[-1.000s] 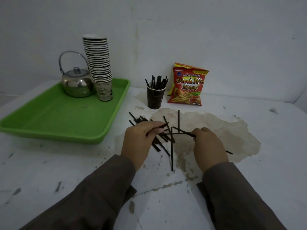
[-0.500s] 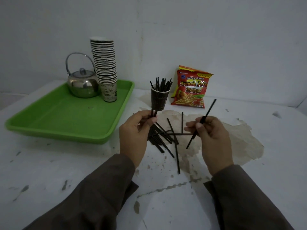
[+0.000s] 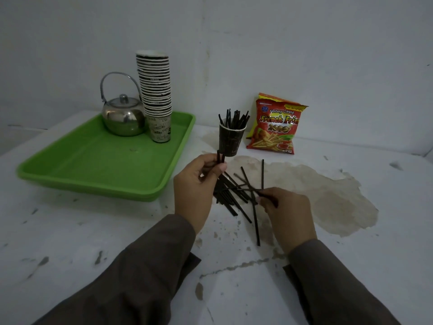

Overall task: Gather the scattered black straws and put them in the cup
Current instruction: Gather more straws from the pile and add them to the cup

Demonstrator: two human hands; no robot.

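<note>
A dark paper cup (image 3: 230, 141) stands at the middle of the table with several black straws (image 3: 235, 118) sticking out of it. Scattered black straws (image 3: 236, 195) lie crossed on the table just in front of the cup. My left hand (image 3: 196, 184) is raised in front of the cup, pinching a couple of black straws (image 3: 220, 157) upright. Lower and to the right, my right hand (image 3: 284, 212) is down at the pile, its fingertips pinched on a straw (image 3: 251, 190) lying there.
A green tray (image 3: 93, 165) at the left holds a metal kettle (image 3: 123, 116) and a tall stack of paper cups (image 3: 155, 97). A French fries snack bag (image 3: 276, 127) leans against the wall right of the cup. A brown stain (image 3: 328, 195) spreads over the white table.
My right hand has come down from holding one straw in the air to the pile on the table. My left hand stays raised with its straws near the cup.
</note>
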